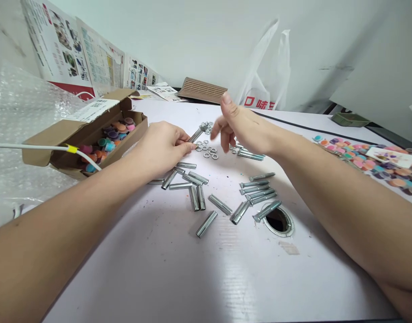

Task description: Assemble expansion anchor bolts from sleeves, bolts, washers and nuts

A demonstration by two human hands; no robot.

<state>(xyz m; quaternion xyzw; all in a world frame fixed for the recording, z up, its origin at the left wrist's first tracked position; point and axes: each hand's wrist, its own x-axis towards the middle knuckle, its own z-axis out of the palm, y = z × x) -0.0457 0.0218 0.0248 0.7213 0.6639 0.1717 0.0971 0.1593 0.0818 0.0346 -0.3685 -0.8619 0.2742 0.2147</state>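
Nearest you, the table (179, 278) ran up to a scatter of metal sleeves (206, 224), some lying singly and others touching. To their right was a round hole (276, 222) with a pale rim, dark inside, and the nearest of the loose bolts (261, 196) lay over its edge. The rest of that row lay just beyond, roughly side by side.

Farther on, your left hand (164, 146) pinched one bolt (196, 133) between thumb and fingers, its head tilted up and away, above the table and near the flat washers (205, 149). Your right hand (241, 123) was raised beside them, thumb well apart from loosely bent fingers; its fingertips were too blurred to tell whether they touched anything.

Left of your left hand, the cardboard box (140, 132) stood with its flaps up, holding small pots (116, 132) in orange, purple, blue and pink. A white cable (24, 146) passed in front of it. Beyond your right arm, a heap of similar pots (374, 166) lay outside any box, with a card (391, 157) on top. Farther back sat a green tray (350, 119), its contents too small to tell, and a white bag (260, 85), its contents hidden.
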